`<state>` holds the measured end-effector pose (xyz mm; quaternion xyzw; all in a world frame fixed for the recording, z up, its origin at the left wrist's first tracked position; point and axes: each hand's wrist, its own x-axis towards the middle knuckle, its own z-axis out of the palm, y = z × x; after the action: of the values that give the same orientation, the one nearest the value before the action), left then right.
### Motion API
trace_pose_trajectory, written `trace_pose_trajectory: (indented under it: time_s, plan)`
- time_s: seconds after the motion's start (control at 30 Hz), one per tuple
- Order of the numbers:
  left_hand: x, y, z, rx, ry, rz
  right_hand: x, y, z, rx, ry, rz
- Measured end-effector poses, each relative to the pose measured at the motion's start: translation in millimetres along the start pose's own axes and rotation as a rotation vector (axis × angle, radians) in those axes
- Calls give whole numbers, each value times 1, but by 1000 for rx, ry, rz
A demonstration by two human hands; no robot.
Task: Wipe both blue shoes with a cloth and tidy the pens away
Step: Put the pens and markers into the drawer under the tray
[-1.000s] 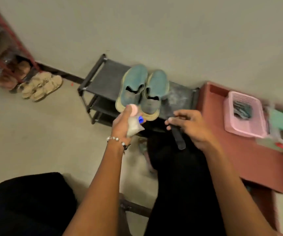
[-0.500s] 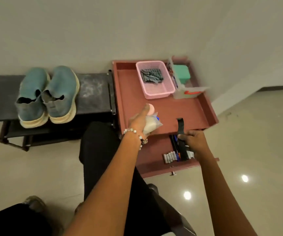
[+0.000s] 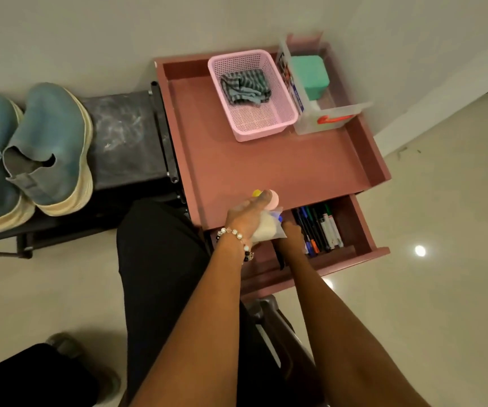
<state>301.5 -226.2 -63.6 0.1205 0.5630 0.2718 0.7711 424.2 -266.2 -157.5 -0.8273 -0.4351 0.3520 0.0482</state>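
1. The step in hand seems to be the tidying of the pens (image 3: pixel 317 229): they lie in a row inside the open drawer (image 3: pixel 354 227) of the pink bench (image 3: pixel 266 168).
2. The left hand (image 3: pixel 250 214) is closed around a small clear bag (image 3: pixel 267 227) with pale content.
3. The right hand (image 3: pixel 291 235) reaches into the drawer; its grip I cannot tell.
4. Next, probably, the hand must come out so the drawer can close.
5. The blue shoes (image 3: pixel 31 151) stand together on the black rack (image 3: pixel 125 136).

The middle of the pink cabinet top (image 3: pixel 266 163) lies bare; its back is taken by a pink basket (image 3: pixel 254 124) and, touching it, a clear box (image 3: pixel 325 118). In the open drawer (image 3: pixel 363 230) pens (image 3: pixel 319 227) fill the right part, and both hands (left hand (image 3: pixel 248 215), right hand (image 3: pixel 291 235)) crowd the left part. On the black rack (image 3: pixel 125 136), free surface lies between the blue shoes (image 3: pixel 45 148) and the cabinet.
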Motion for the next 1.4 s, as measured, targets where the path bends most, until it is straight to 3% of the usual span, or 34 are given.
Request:
trace_pose_trajectory:
  time_s: [0.2,0.5,0.57,0.67,0.73,0.8,0.9,1.0,1.1,1.2,1.3,1.4]
  plan:
    - [8,8,-8,-29,35,31,19,15,29,-202,7,-37]
    - [4,9,-8,-25,20,29,20,23,14,-216,82,-96]
    - [1,11,-7,9,29,36,17,22,3,-36,200,-1]
    - [5,8,-8,108,61,50,-6,15,-25,617,263,183]
    - [4,5,-8,182,51,62,-32,9,-49,937,220,143]
    - [2,0,-6,235,3,40,-57,2,-70,1064,42,-15]
    - [0,-8,-4,400,-49,-10,-77,-6,-80,954,-174,-174]
    - [-1,-12,-6,688,-89,-40,-78,-2,-75,852,-163,-166]
    - [-1,-14,-9,745,-87,-56,-75,10,-71,975,-159,-30]
    - [2,-12,-10,671,-15,59,-60,22,-54,1086,-18,227]
    - [9,-5,-14,522,73,170,-32,23,-14,758,-18,295]
    - [9,1,-17,462,136,217,-17,13,17,280,-169,80]
